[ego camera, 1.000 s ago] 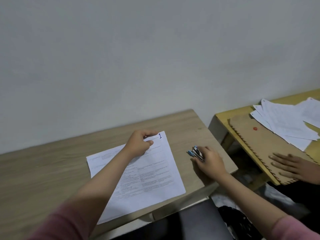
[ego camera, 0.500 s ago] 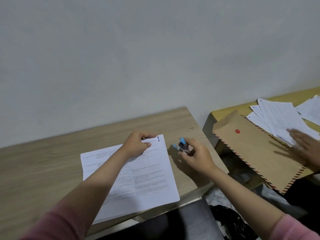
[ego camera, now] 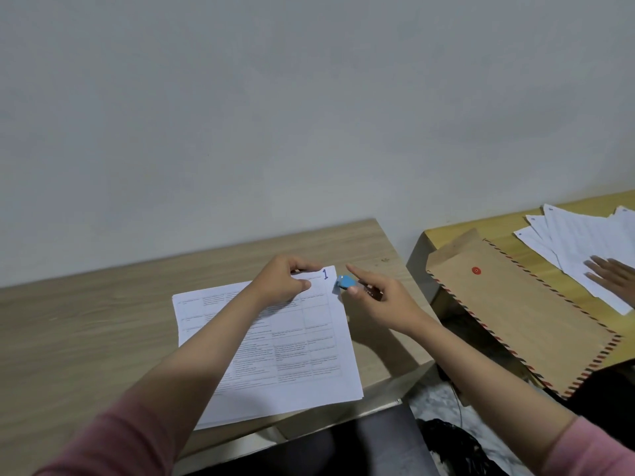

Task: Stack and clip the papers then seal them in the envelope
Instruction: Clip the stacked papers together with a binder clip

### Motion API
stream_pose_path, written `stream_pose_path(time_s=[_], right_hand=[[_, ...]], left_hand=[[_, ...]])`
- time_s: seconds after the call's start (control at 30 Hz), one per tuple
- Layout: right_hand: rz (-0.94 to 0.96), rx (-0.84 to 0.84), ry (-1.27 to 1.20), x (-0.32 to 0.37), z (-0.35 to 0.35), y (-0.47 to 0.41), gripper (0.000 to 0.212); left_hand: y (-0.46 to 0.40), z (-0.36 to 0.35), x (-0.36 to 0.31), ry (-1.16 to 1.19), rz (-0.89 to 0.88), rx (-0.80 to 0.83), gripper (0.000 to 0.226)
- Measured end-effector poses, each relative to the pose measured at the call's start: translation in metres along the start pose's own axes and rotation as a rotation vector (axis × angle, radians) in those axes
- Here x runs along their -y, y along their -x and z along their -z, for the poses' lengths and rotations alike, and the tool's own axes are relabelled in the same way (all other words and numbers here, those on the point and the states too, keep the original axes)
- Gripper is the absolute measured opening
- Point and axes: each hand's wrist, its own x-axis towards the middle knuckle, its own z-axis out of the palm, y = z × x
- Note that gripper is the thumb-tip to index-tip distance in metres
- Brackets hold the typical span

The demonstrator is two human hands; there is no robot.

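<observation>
**Clip reaches the corner of the stack**

On the left, the worktop [ego camera: 86, 324] carries the stack of papers [ego camera: 292, 355], lying flat with its near edge at the worktop's front rim. The left hand [ego camera: 285, 281] pinches the far right corner of the stack, thumb on top, beside the handwritten "1" [ego camera: 325, 273].

Just right of that corner, the right hand [ego camera: 378, 297] grips the blue binder clip [ego camera: 344, 282] between thumb and curled fingers, forefinger stretched out. A second ago this hand was picking the clip from the worktop's right edge; it has since lifted it and carried it leftward, so the clip now sits right at the paper's edge. The stacking looks finished and clipping seems about to begin; whether the clip's mouth is open cannot be told.

Farther right, on a second yellow worktop [ego camera: 446, 235], lies the brown envelope [ego camera: 515, 314], unfilled, with loose sheets [ego camera: 577, 249] beyond it under another person's hand [ego camera: 615, 273].
</observation>
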Motion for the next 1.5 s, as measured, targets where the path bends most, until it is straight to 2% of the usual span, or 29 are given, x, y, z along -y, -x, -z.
stream_pose_path(time_s=[0.3, 0.47, 0.67, 0.77, 0.9, 1.07, 1.17, 1.23, 1.37, 1.5], right_hand=[[-0.005, -0.002, 0.042, 0.000, 0.003, 0.000, 0.043], [0.016, 0.075, 0.053, 0.008, 0.003, 0.001, 0.036], [0.055, 0.072, -0.019, 0.013, 0.000, 0.001, 0.030], [0.027, 0.049, -0.060, 0.011, 0.000, 0.000, 0.028], [-0.046, 0.099, -0.177, 0.011, 0.000, -0.002, 0.023], [0.009, 0.084, -0.173, 0.011, -0.002, -0.007, 0.022], [0.038, 0.105, -0.144, 0.012, -0.002, -0.009, 0.015], [0.037, 0.120, -0.145, 0.011, -0.001, -0.011, 0.003], [0.027, 0.111, -0.154, 0.008, -0.002, -0.016, 0.019], [0.014, 0.137, -0.158, 0.007, -0.001, -0.021, 0.020]], left_hand=[[0.008, -0.002, -0.001, 0.024, -0.012, -0.050, 0.037], [0.010, -0.007, -0.007, 0.028, -0.030, -0.040, 0.037], [0.012, -0.012, -0.010, 0.047, -0.060, -0.040, 0.037], [0.013, -0.012, -0.012, 0.053, -0.043, -0.053, 0.037], [0.014, -0.013, -0.014, 0.034, -0.062, -0.055, 0.038], [0.015, -0.013, -0.013, 0.043, -0.077, -0.046, 0.038], [0.015, -0.012, -0.014, 0.046, -0.077, -0.042, 0.037], [0.015, -0.012, -0.014, 0.047, -0.085, -0.034, 0.037], [0.014, -0.011, -0.013, 0.037, -0.097, -0.025, 0.038], [0.013, -0.011, -0.015, 0.033, -0.100, -0.029, 0.037]])
